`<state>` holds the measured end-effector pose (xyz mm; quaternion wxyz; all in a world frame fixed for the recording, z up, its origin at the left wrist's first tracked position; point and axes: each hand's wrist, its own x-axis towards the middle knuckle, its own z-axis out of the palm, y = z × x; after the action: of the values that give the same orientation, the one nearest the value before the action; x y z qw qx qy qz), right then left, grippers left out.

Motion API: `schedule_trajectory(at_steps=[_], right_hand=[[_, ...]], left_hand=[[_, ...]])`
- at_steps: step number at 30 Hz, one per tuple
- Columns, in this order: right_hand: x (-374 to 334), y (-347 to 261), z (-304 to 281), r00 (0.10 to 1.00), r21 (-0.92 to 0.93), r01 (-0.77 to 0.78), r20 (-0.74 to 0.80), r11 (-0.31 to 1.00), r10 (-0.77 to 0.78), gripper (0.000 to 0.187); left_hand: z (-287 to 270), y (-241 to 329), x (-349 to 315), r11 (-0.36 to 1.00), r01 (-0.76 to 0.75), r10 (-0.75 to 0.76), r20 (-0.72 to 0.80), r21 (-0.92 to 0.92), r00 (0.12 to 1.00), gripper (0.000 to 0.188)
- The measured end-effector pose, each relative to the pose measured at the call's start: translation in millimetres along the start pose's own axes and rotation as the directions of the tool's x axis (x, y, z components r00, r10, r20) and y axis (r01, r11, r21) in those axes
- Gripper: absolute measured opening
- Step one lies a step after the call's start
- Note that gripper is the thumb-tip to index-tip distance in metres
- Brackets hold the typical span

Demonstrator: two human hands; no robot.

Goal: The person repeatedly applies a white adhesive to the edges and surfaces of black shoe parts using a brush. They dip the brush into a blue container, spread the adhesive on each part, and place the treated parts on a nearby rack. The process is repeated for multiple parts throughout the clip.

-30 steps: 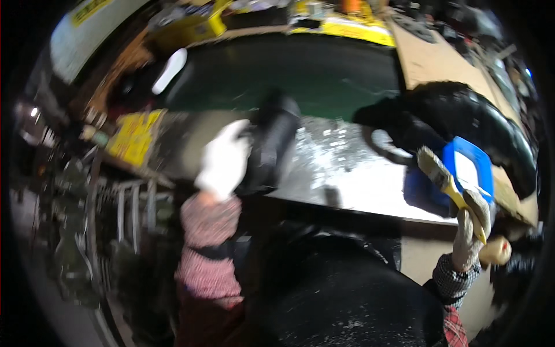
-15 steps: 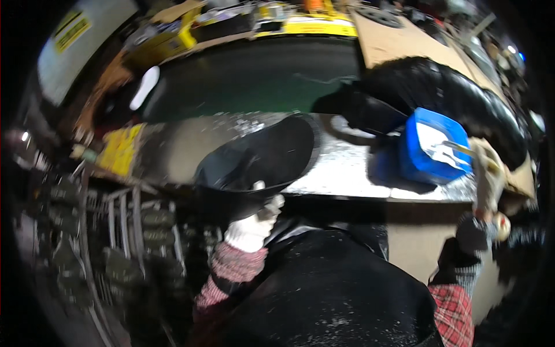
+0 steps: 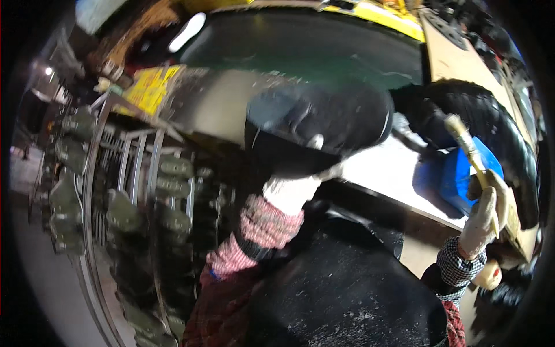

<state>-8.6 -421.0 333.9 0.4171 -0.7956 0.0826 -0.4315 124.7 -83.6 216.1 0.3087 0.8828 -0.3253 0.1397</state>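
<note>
My left hand (image 3: 293, 192), in a white glove, is closed on the near edge of a black shoe-shaped piece (image 3: 341, 118). The piece is broad and oval, its wide face turned upward, with the left thumb over its rim. My right hand (image 3: 489, 209), also gloved, grips the handle of a paintbrush (image 3: 469, 141). The brush is tilted up, its pale, whitened bristles above the blue container (image 3: 490, 153). That container stands at the bench's right side, partly behind the right hand and brush. Its inside is mostly hidden from here.
Beyond the silvery bench top (image 3: 378, 168) lies a dark green-black surface (image 3: 300, 46). A white sole-shaped piece (image 3: 188, 32) rests at its far left. Black bundled material (image 3: 491, 107) curves along the right. On the left stands a metal rack (image 3: 151, 173) holding several dark green shapes.
The paintbrush has come up out of the blue container in my right hand. My left hand and the black piece are further right and higher in view; the whole view has turned.
</note>
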Motion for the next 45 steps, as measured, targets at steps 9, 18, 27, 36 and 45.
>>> schedule_trajectory(at_steps=[9, 18, 27, 36, 45], right_hand=[[0, -6, 37, 0.977, -0.161, 0.192, 0.124, 0.968, -0.173, 0.037], [-13, -26, 59, 0.958, 0.282, 0.089, 0.237, 0.955, -0.159, 0.033], [9, -34, 99, 0.967, 0.283, -0.036, 0.252, 0.958, -0.038, 0.037], [22, -30, 149, 0.889, 0.368, -0.249, 0.453, 0.896, 0.061, 0.028], [41, -64, 155, 0.803, 0.544, -0.056, 0.523, 0.837, -0.286, 0.031]], left_hand=[[-29, -36, 34, 0.980, 0.165, -0.170, -0.038, -0.109, 0.985, 0.043], [-22, -44, 29, 0.992, -0.067, 0.083, -0.162, 0.105, 0.983, 0.041], [-38, 7, -14, -0.102, 0.274, -0.536, 0.285, -0.956, 0.795, 0.042], [-47, 23, -6, -0.060, 0.184, -0.604, 0.183, -0.981, 0.776, 0.042], [-5, 0, -1, 0.613, 0.180, -0.279, 0.003, -0.769, 0.960, 0.030]])
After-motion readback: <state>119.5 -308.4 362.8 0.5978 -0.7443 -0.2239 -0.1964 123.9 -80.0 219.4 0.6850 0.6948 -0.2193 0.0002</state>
